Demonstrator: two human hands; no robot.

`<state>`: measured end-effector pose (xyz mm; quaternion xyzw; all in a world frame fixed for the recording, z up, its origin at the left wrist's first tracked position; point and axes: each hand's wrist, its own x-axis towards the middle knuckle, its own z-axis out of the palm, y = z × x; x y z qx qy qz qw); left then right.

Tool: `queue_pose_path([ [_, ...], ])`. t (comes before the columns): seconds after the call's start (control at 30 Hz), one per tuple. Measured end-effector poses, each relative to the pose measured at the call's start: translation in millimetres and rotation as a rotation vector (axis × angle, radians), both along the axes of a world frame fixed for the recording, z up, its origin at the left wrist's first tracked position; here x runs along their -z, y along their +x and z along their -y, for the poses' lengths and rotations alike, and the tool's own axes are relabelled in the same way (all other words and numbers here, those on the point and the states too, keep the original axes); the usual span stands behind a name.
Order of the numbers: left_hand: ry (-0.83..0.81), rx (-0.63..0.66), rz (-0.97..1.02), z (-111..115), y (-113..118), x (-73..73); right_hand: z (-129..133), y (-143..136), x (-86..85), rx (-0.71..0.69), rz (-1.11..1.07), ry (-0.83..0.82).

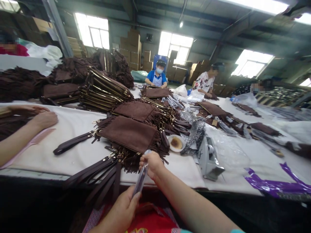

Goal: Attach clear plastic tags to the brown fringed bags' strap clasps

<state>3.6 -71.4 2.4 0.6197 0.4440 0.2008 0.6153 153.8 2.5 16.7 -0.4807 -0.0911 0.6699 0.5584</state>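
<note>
Between my two hands runs a dark wrist strap [140,183] in clear plastic wrap, slanting up toward the bags. My left hand [123,207] grips its lower end, low in front of my body. Higher up, my right hand [152,163] is closed round the upper end, at the front edge of a brown fringed bag [130,133]. Whether the strap is joined to that bag is hidden by my fingers. Several unwrapped wrist straps [97,170] with gold clasps hang over the table edge to the left.
Brown gold-zipped bags [104,92] are stacked behind. A small white dish [176,143], a tape dispenser [210,158] and purple plastic [274,181] are to the right. At left, another person's hands [45,119] rest near a pink comb [36,140]. More people sit across the table.
</note>
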Motion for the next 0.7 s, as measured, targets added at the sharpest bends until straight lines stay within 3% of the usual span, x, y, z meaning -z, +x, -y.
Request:
queue_pose_path([
  [0.17,0.229,0.022,-0.094,-5,-10,1.7,-16,4,-7.7,-0.027,-0.163,-0.049],
  [0.33,0.269,0.013,-0.098,-7,-20,17.5,-16,8,-11.3,-0.080,-0.241,-0.050],
  [0.47,0.289,0.013,-0.106,-6,-27,31.7,-16,3,-9.2,-0.063,-0.183,-0.106],
  [0.6,0.207,0.119,-0.062,-12,-29,16.2,-17,-6,-5.3,-0.026,-0.083,-0.122],
  [0.7,-0.033,0.182,0.019,-26,-18,-6.5,-16,-12,-4.0,-0.050,-0.028,-0.103],
])
